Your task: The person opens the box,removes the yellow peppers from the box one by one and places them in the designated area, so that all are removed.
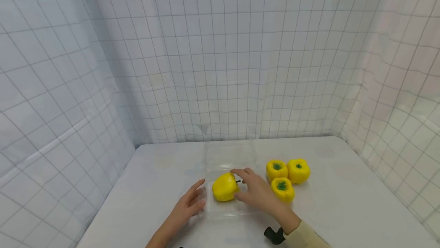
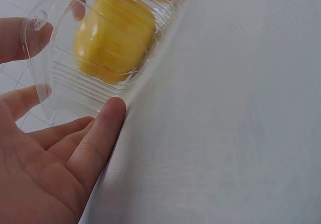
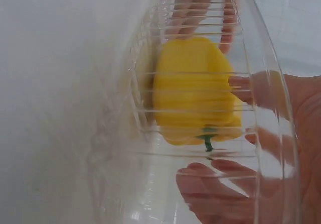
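Note:
A yellow bell pepper (image 1: 225, 187) lies on its side in a clear plastic clamshell container (image 1: 227, 214), its green stem pointing right. My left hand (image 1: 188, 203) is at the container's left end, fingers spread against the clear wall and rim. In the left wrist view, the pepper (image 2: 115, 35) shows through that wall. My right hand (image 1: 256, 191) is over the container's right side with fingers spread about the pepper's stem end. Through the wall in the right wrist view, one fingertip appears close to the pepper (image 3: 193, 88); whether it touches is unclear.
Three more yellow bell peppers stand grouped on the white table (image 1: 330, 190), right of the container; the nearest pepper (image 1: 282, 189) is partly beside my right forearm. The container's lid (image 1: 229, 153) lies folded back behind it. Gridded white cloth (image 1: 220, 68) hangs around the table.

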Demonstrator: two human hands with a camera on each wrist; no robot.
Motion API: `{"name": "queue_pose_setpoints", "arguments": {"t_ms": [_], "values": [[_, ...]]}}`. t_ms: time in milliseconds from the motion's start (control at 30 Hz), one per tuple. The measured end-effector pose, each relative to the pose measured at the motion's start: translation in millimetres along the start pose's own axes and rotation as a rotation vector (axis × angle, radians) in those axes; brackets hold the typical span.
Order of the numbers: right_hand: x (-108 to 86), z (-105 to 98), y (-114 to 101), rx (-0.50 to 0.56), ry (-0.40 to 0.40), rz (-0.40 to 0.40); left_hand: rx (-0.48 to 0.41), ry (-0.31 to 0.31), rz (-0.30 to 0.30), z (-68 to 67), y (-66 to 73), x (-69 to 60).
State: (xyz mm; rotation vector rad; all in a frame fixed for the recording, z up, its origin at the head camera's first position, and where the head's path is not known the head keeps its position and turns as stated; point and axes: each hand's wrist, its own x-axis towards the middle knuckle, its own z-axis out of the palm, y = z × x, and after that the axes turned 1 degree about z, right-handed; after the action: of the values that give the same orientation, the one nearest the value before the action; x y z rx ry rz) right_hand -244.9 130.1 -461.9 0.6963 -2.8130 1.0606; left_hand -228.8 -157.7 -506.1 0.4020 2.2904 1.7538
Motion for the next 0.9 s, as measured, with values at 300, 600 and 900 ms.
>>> {"name": "queue_pose_setpoints", "arguments": {"t_ms": [300, 600, 900], "values": [[0.6, 12.9, 7.2, 0.035, -0.002, 0.010, 0.001, -0.006, -0.015, 2.0, 0.7, -3.1], [2.5, 16.1, 9.9, 0.005, -0.009, -0.002, 0.010, 0.004, -0.025, 2.2, 2.5, -1.1], [5.7, 15.0, 6.5, 0.031, -0.030, 0.062, 0.011, 0.009, -0.023, 2.2, 2.1, 0.8]]}}
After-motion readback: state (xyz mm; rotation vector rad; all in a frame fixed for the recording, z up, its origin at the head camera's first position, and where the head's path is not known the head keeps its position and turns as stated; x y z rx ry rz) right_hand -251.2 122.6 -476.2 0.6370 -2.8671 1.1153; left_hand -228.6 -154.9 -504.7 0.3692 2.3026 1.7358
